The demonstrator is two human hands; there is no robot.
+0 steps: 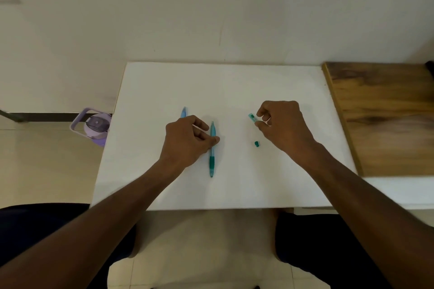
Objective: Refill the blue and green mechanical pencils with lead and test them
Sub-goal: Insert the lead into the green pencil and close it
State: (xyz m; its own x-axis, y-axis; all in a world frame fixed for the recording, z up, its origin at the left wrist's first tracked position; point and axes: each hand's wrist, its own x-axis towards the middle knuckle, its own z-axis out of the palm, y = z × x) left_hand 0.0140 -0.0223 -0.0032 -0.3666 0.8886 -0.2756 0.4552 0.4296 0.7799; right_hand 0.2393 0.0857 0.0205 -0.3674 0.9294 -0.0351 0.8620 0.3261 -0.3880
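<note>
The green mechanical pencil (212, 155) lies lengthwise on the white table (145, 91), tip toward me. My left hand (185, 141) rests on the table with its fingertips pinching the pencil's middle. The blue mechanical pencil (183, 112) lies just behind that hand, mostly hidden by it. My right hand (281, 122) holds a small teal lead case (251, 118) between thumb and fingers, a little above the table. A small green cap (256, 144) lies loose on the table below that hand.
A wooden board (385, 110) adjoins the table on the right. A purple water bottle (94, 125) stands on the floor at the table's left edge. A wall runs behind the table. My knees show under the near edge.
</note>
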